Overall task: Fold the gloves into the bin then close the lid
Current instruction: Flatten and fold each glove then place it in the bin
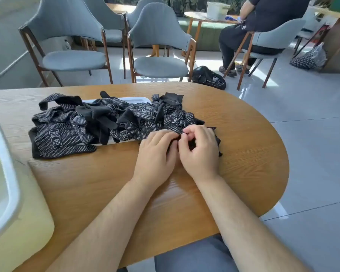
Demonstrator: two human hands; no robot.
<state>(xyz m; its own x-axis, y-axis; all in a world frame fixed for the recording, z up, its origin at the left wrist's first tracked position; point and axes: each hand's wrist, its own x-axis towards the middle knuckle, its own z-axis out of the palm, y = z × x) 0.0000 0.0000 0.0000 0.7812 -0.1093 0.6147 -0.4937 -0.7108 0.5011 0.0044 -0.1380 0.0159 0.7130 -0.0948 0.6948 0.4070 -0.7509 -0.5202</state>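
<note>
Sunlit grey floor tiles and grey upholstered chairs (159, 42) fill the upper part of the frame, and below them my oval wooden table (243, 138) spreads across the middle. Both my bare forearms reach up from the bottom edge and converge just right of centre. My left hand (155, 154) lies palm down, wrist low near the tabletop, fingers curled forward with their tips pressed onto a black glove (217, 140) that is mostly hidden beneath my hands. My right hand (201, 152) sits touching the left one, knuckles up, fingers bent inward and thumb tucked toward them, pinching a bit of that same dark fabric; only its edges poke out at the right side of my hand. Just above and to the left of my hands, the pile of black dotted gloves (106, 120) sprawls across the centre left of the table, several showing a white printed logo, and it covers most of a white lid (139, 99) lying flat under it, whose rim peeks out at the top of the heap. One glove (57, 142) lies flat at the lower left of the pile. At the far left edge the pale yellow bin (24, 222) with its white rim stands on the table, well apart from my hands. In the upper right a seated person (263, 26) in dark clothes sits at a round table (196, 15).
</note>
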